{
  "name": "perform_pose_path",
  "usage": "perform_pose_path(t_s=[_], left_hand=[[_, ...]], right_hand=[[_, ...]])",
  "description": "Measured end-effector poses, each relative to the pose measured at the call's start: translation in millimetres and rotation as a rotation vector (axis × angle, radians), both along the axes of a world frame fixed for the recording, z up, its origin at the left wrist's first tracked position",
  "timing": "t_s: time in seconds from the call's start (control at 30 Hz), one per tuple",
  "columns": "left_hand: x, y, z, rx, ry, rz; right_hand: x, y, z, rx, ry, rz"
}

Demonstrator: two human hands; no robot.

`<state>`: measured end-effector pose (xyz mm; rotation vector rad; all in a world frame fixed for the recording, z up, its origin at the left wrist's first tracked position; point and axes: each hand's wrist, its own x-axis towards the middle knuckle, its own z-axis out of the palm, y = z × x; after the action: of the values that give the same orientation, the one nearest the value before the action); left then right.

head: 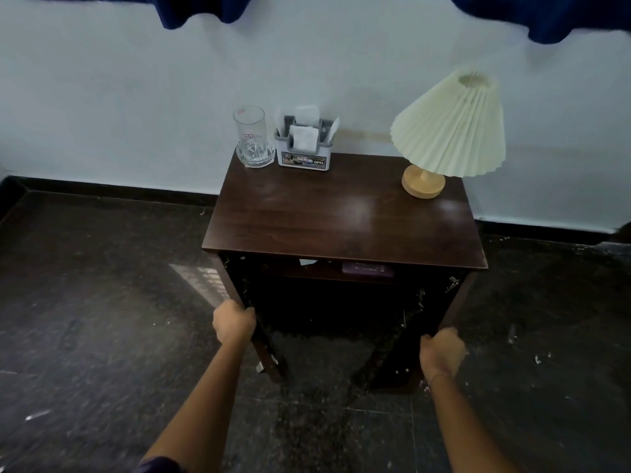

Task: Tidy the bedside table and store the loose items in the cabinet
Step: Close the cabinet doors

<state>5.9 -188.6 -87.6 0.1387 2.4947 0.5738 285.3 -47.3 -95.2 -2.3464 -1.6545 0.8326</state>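
Note:
A dark wooden bedside table [341,220] stands against the wall, its two cabinet doors swung open toward me. My left hand [234,322] grips the edge of the left door [263,339]. My right hand [442,349] grips the edge of the right door [406,336]. On the shelf inside lie a purple flat item [368,269] and a white scrap [307,262]. On the top stand a clear glass [252,138], a grey holder with papers [305,145] and a lamp with a cream pleated shade [447,128].
Dark speckled floor tiles [102,302] surround the table, with white flecks at the right. A pale wall [136,97] runs behind, with a black skirting. Blue curtain hems [205,8] hang at the top.

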Motion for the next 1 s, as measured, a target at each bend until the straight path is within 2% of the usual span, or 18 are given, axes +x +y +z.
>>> perform_pose_path(t_s=[0.13,0.33,0.4,0.73,0.9,1.0], left_hand=[[2.7,4.4,-8.5,0.004,-0.144,0.07],[18.3,0.8,-26.1,0.196,-0.536,0.284],[25.4,-2.0,-29.2,0.2,-0.62,0.284],[32.4,-0.9,-24.2,0.197,-0.744,0.193],[45.4,-6.4,-29.7,0.333,-0.931,0.104],[56.2,-10.5,-34.1,0.4,-0.924,0.062]], right_hand=[[4.4,-0.9,-13.0,-0.072,0.017,-0.04],[5.1,-9.5,-27.2,-0.22,0.034,-0.065],[5.6,-12.2,-28.9,-0.271,0.025,-0.039],[-20.9,-22.3,-38.5,-0.34,0.132,-0.036],[-26.5,-33.9,-38.1,-0.349,0.283,-0.102],[-24.1,-37.3,-37.1,-0.368,0.365,-0.133]])
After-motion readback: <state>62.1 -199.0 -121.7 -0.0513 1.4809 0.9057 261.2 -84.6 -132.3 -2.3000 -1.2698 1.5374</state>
